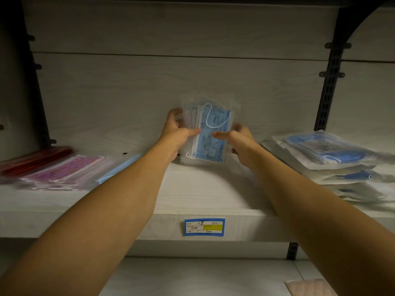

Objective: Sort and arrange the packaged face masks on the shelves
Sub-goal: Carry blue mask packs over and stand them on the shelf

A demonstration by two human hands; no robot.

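**Standing the blue masks up**

Both hands hold a bundle of blue mask packs (210, 133) upright at the back of the shelf (201, 195). The left hand (177, 133) and right hand (239, 138) curl round its sides. Its long side points up. Next, I think, lean it gently on the wall.

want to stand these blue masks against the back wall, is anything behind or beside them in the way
Nothing visible blocks it. Both the left hand and right hand already hold the upright blue mask packs at the back wall. The pink packs and the clear-bagged stack lie well off to either side.
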